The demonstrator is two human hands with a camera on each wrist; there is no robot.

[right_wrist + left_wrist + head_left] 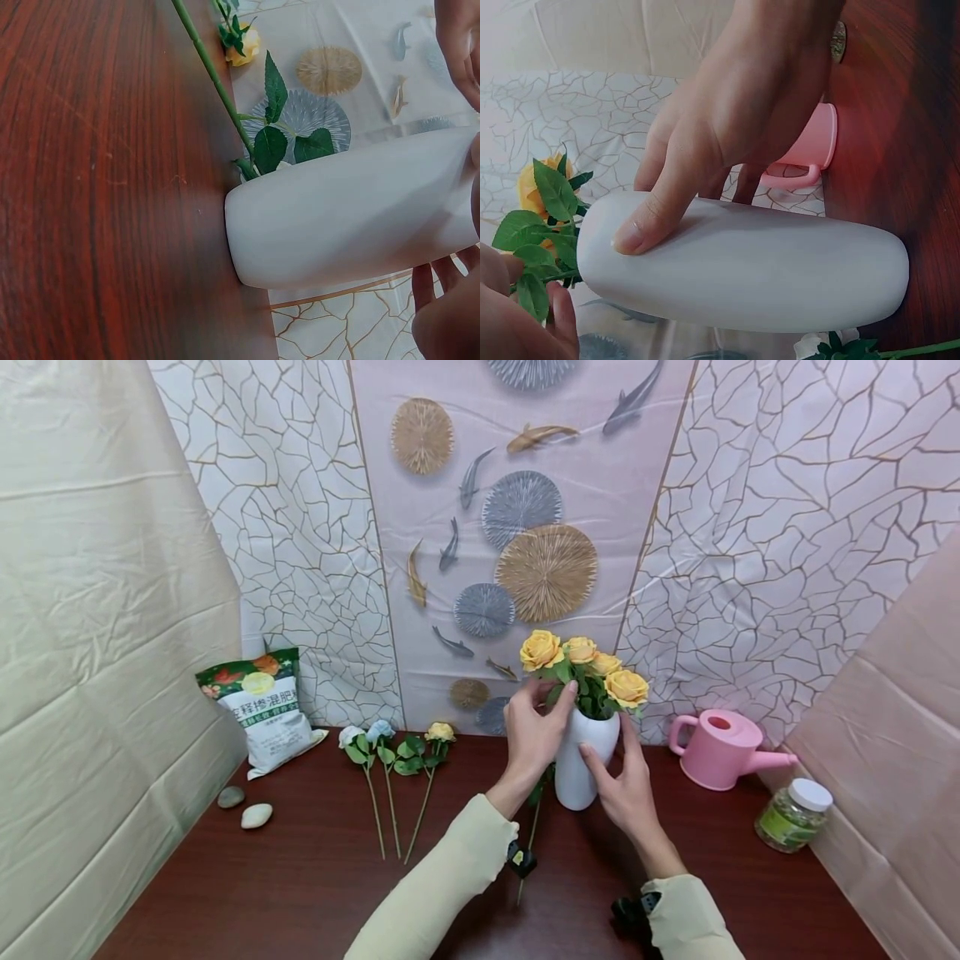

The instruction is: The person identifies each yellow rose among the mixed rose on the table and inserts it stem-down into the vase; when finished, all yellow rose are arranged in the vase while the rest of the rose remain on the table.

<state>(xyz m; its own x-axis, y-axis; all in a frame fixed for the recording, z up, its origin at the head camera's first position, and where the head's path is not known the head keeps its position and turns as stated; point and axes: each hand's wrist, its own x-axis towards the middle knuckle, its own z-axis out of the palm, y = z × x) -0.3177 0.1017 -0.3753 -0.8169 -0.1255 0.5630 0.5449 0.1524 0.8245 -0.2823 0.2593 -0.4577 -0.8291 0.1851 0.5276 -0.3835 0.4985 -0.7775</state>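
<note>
A white vase (573, 768) stands on the dark red table, with several yellow roses (627, 688) and their green leaves at its mouth. My right hand (628, 785) grips the vase's upper part, thumb on the near face and the fingers round the far side. At the left of the mouth, my left hand (534, 731) pinches a yellow rose (542, 651) low among the leaves, the stem partly hidden by the fingers. In the left wrist view, green leaves (532, 238) show beside that hand. Beside the vase's foot lies a white flower (808, 345) on a green stem.
Left of the vase lie a white flower (350, 737), a blue flower (380, 732) and a yellow flower (440, 732). Farther left are a fertilizer bag (272, 714) and two stones (257, 816). A pink watering can (720, 752) and a lidded jar (793, 817) stand at right.
</note>
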